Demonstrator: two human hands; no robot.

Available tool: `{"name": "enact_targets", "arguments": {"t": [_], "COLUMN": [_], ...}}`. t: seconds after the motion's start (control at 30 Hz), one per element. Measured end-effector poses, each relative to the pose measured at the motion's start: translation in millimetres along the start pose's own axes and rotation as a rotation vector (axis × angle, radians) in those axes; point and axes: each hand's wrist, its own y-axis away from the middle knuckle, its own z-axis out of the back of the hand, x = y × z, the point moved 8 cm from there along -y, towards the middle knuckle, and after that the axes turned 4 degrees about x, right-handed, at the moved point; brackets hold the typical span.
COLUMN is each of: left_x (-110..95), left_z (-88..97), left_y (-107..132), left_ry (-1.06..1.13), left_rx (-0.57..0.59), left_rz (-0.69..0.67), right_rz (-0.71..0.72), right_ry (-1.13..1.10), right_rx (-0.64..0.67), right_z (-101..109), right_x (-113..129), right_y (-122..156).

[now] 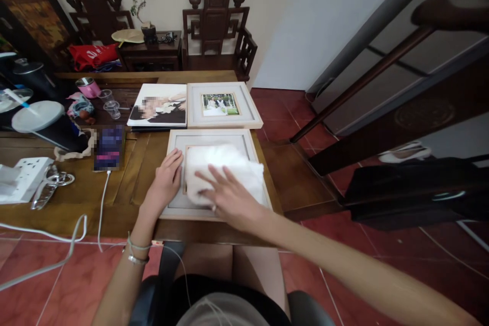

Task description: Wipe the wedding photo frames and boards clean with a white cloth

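Note:
A pale wooden picture frame [210, 136] lies flat near the table's front edge. My left hand [167, 175] rests flat on its left border, fingers stretched out, holding nothing. Over the middle of this frame is a bunched white cloth [229, 155], covering most of the inner picture area. My right hand [225, 191] grips the cloth from above and presses it down, fingers spread over it and slightly blurred. Just behind lies a second pale frame [246, 102] with a small photo of two people. A photo album [168, 112] touches that frame's left side.
On the left of the wooden table [141, 178] are a phone [109, 147] on a white cable, a lidded cup [49, 122], a power strip [28, 178], a pink mug [88, 87] and small clear cups [111, 109]. A dark wooden chair [218, 25] stands behind.

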Motion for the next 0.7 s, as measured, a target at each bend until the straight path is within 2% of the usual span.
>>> {"name": "enact_targets", "arguments": {"t": [0.13, 0.2, 0.27, 0.37, 0.47, 0.6, 0.7], "left_x": [-0.3, -3.7, -7.0, -8.7, -8.1, -7.0, -5.9], "left_z": [2.7, 7.0, 12.5, 18.2, 19.2, 16.5, 12.3], "left_y": [0.0, -0.1, -0.1, 0.3, 1.3, 2.4, 2.0], "left_ry": [0.04, 0.061, 0.078, 0.092, 0.091, 0.075, 0.067], "left_rx": [0.005, -0.004, -0.032, -0.075, -0.091, -0.073, -0.044], "left_rz": [0.029, 0.025, 0.018, 0.028, 0.048, 0.054, 0.037], "right_rz": [-0.083, -0.115, -0.1, -0.022, 0.083, 0.24, 0.172], "right_ry": [0.105, 0.126, 0.131, 0.111, 0.041, -0.055, -0.099], "right_rx": [-0.17, -0.192, -0.166, -0.108, -0.035, 0.088, 0.151], "right_z": [17.8, 27.0, 26.3, 10.0, -9.8, -19.0, -11.3], "right_x": [-54.8, -66.3, -61.8, -38.6, -13.6, 11.8, 7.7], "right_y": [-46.7, -66.0, -79.6, -81.6, -57.3, 4.7, 46.7]}}
